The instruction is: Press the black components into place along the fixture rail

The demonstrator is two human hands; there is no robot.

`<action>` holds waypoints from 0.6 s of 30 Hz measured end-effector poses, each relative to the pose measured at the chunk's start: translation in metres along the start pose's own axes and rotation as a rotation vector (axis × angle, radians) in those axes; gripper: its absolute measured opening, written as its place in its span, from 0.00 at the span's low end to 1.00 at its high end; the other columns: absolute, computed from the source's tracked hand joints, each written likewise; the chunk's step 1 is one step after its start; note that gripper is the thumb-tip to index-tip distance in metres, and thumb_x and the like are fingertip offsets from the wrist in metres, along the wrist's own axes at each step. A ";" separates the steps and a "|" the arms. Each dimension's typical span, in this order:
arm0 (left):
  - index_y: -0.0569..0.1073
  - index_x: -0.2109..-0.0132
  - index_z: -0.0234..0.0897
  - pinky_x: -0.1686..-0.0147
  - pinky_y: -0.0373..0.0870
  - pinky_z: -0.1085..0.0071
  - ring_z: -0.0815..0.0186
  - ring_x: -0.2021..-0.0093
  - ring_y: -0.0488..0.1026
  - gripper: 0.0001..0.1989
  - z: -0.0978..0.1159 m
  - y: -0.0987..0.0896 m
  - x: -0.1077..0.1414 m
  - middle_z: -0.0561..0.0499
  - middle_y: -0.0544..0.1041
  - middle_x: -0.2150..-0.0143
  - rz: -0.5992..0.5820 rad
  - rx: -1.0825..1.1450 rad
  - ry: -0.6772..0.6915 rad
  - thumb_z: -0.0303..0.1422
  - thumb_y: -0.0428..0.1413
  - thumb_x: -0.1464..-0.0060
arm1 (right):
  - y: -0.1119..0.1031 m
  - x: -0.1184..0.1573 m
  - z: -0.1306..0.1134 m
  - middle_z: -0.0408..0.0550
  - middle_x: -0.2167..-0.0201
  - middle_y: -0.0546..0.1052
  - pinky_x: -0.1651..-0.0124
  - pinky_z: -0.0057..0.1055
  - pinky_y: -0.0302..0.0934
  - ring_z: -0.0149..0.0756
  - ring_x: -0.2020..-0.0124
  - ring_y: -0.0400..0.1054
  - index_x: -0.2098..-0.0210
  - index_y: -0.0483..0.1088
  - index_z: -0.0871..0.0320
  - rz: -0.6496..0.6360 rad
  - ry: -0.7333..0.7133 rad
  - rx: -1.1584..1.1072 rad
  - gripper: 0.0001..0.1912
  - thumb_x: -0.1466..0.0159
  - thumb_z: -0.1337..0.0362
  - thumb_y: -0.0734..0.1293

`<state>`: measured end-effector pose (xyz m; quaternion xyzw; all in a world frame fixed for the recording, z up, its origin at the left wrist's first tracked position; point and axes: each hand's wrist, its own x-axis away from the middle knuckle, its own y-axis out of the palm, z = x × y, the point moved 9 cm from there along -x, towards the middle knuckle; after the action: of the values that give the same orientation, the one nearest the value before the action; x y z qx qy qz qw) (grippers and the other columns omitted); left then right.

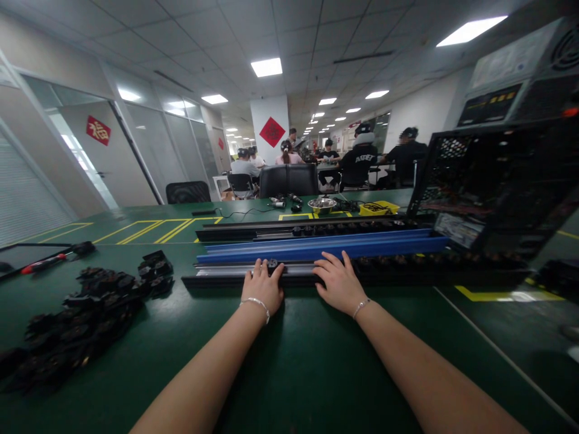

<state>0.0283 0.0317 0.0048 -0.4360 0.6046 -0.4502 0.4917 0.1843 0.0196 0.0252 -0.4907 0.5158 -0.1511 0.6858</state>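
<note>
A long black rail with a grey inner channel lies across the table in front of me. My left hand is over it, with a small black round part between thumb and forefinger in the channel. My right hand rests on the same rail farther right, fingers stretched and apart. Right of that hand, a row of black round parts sits along the rail. Behind lie a blue rail and another black rail, which also bears several dark round parts.
A heap of loose black parts covers the table's left side, with a red-handled tool behind it. Farther back are a metal bowl and a yellow tray. An opened computer case stands at right. People sit in the background.
</note>
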 end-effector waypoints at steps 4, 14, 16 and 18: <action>0.52 0.38 0.51 0.45 0.50 0.53 0.50 0.36 0.45 0.32 -0.010 0.002 -0.002 0.44 0.54 0.35 -0.065 -0.019 -0.035 0.43 0.50 0.50 | -0.001 0.000 0.000 0.47 0.53 0.72 0.38 0.55 0.30 0.43 0.42 0.53 0.61 0.70 0.52 -0.002 0.001 -0.010 0.12 0.44 0.65 0.61; 0.53 0.38 0.49 0.46 0.53 0.53 0.47 0.37 0.48 0.33 -0.020 -0.001 -0.002 0.40 0.56 0.36 -0.134 -0.044 -0.065 0.46 0.49 0.51 | 0.000 0.000 0.001 0.46 0.54 0.73 0.38 0.54 0.31 0.42 0.42 0.54 0.61 0.70 0.52 0.003 -0.005 -0.003 0.12 0.45 0.65 0.61; 0.53 0.38 0.49 0.46 0.53 0.53 0.48 0.36 0.47 0.33 -0.024 0.000 -0.002 0.40 0.55 0.36 -0.154 -0.050 -0.079 0.47 0.49 0.50 | 0.000 0.000 0.001 0.46 0.54 0.73 0.38 0.55 0.30 0.42 0.43 0.54 0.61 0.70 0.52 0.009 -0.005 0.001 0.12 0.45 0.65 0.61; 0.53 0.38 0.48 0.46 0.54 0.53 0.48 0.36 0.47 0.33 -0.029 0.001 -0.003 0.40 0.55 0.36 -0.174 -0.055 -0.091 0.47 0.48 0.50 | 0.000 0.000 0.001 0.46 0.54 0.73 0.38 0.55 0.30 0.43 0.43 0.54 0.61 0.70 0.52 0.009 -0.006 0.001 0.12 0.45 0.65 0.62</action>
<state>0.0003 0.0378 0.0076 -0.5200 0.5537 -0.4541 0.4657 0.1850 0.0199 0.0252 -0.4884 0.5161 -0.1467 0.6881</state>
